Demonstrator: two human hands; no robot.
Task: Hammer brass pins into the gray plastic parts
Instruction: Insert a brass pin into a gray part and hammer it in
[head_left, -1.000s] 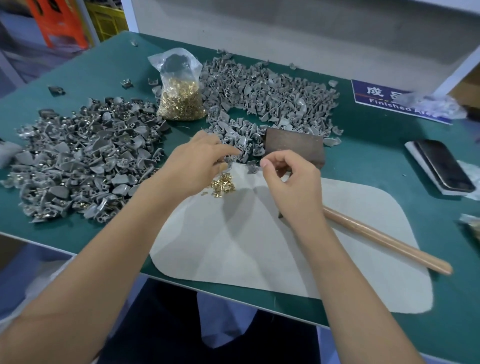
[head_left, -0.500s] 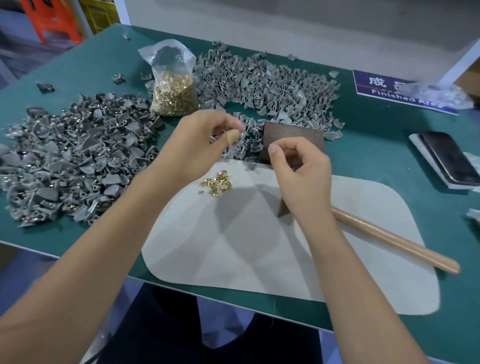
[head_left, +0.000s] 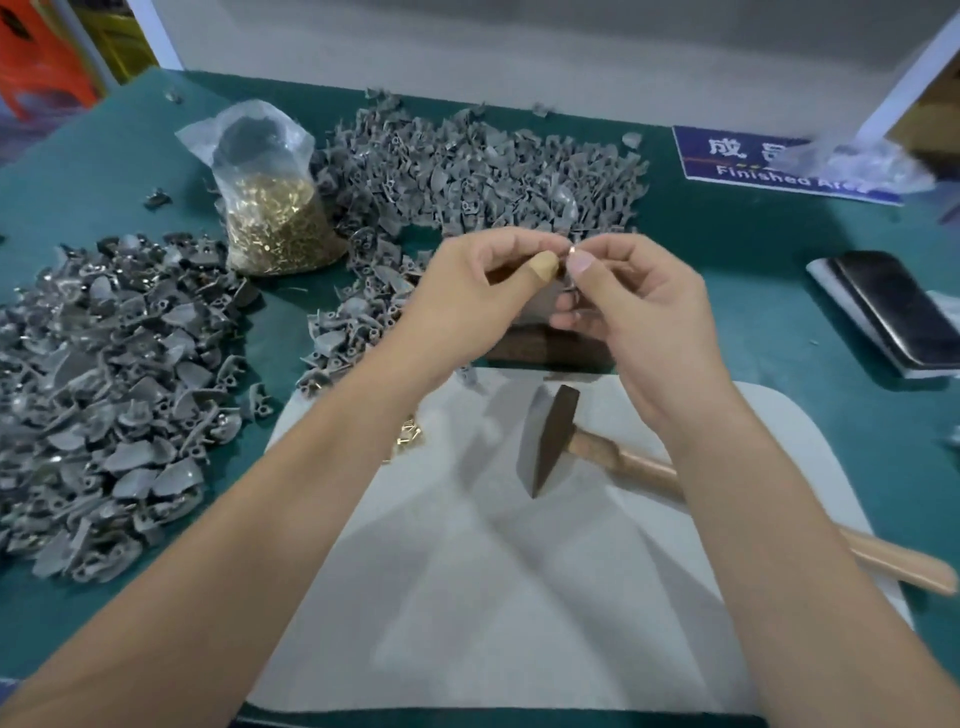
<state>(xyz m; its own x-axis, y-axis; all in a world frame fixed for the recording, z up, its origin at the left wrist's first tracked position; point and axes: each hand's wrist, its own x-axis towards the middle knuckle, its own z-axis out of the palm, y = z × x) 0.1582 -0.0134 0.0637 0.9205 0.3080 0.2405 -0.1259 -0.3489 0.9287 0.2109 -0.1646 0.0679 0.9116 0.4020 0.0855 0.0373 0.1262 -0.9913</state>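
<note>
Plainly, left hand (head_left: 467, 291) and right hand (head_left: 623, 301) pinch a tiny brass pin (head_left: 570, 251) at frame centre; fumbled, it likely drops among the loose gray plastic parts (head_left: 353, 332) just below.

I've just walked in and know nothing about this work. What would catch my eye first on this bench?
Probably the two hands meeting mid-bench: the left hand and right hand pinch a tiny brass pin against a gray part. Around them lie heaps of gray plastic parts, with a bag of brass pins behind. A hammer lies idle on the pale mat.
</note>
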